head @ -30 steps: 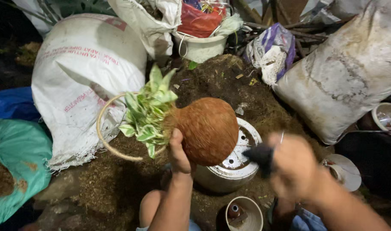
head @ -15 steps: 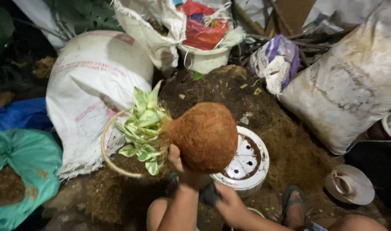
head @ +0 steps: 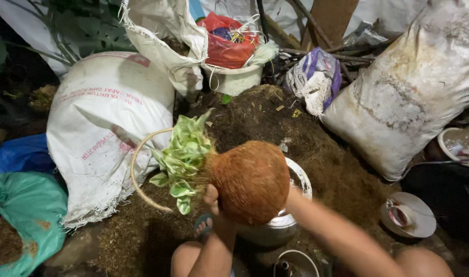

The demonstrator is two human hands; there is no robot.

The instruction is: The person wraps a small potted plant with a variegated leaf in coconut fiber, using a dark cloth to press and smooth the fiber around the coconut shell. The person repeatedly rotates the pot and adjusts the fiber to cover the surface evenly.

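My left hand [head: 212,201] holds up a round brown ball of coconut fibre [head: 252,180] from below, with the thumb on its left side. A plant with pale green leaves [head: 185,154] sticks out of the ball to the left, and a thin tan hoop [head: 134,172] curves round the leaves. My right hand [head: 295,197] reaches in from the lower right to the ball's right side. Its fingers are hidden behind the ball. Under the ball stands a white round pot with holes in its top [head: 302,180].
A mound of dark soil [head: 255,113] lies ahead, ringed by a large white sack [head: 106,128], a dirty sack [head: 414,92], a white bucket with a red bag [head: 234,77], green [head: 18,215] and blue [head: 18,154] bags. A shallow dish [head: 409,215] and cup [head: 296,264] sit nearby.
My right hand has come up from beneath my left wrist to the ball's right side. The ball and plant stay held in about the same place.
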